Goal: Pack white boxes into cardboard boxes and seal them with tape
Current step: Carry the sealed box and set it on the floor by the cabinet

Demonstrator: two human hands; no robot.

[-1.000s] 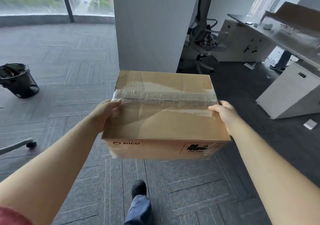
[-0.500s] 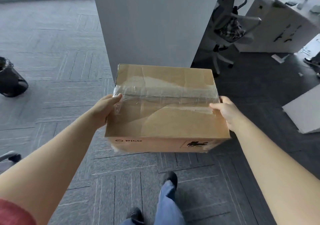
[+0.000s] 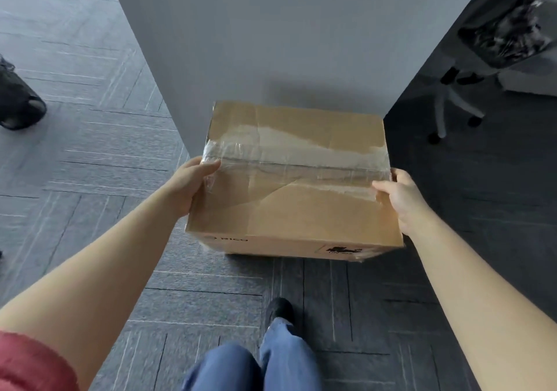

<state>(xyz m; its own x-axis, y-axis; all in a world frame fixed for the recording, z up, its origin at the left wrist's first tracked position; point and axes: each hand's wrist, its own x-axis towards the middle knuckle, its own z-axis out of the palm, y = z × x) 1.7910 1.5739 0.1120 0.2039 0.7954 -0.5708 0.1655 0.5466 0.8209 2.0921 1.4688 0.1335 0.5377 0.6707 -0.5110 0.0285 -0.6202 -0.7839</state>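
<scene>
The box (image 3: pixel 295 179) hangs between the two hands, out in front of the person and above the carpet (image 3: pixel 90 155), its far edge close to the grey pillar (image 3: pixel 271 44) — whether it touches the pillar I cannot tell. It is shut, with clear tape (image 3: pixel 301 157) running across the top along the seam, wrinkled and shiny, and it sits about level, the printed front face turned toward the camera. The left hand (image 3: pixel 188 187) clamps the left end right where the tape wraps over the edge: thumb lying across the top, fingers going down the side out of sight. The right hand (image 3: pixel 398 194) mirrors it on the right end, thumb hooked over the top edge at the tape line, fingers curled round the side wall. So the grip sits at the middle of each short end, in line with the seam — the load carried evenly between them. Both arms reach forward nearly straight, bare forearms converging on the box, a red sleeve (image 3: pixel 30 363) showing at the left upper arm. Below, blue trousers (image 3: pixel 271 360) and a dark shoe (image 3: pixel 280 309) stand on the carpet. A black bin (image 3: pixel 18 101) sits well off to the left, and a chair (image 3: pixel 482 59) stands off to the right.
</scene>
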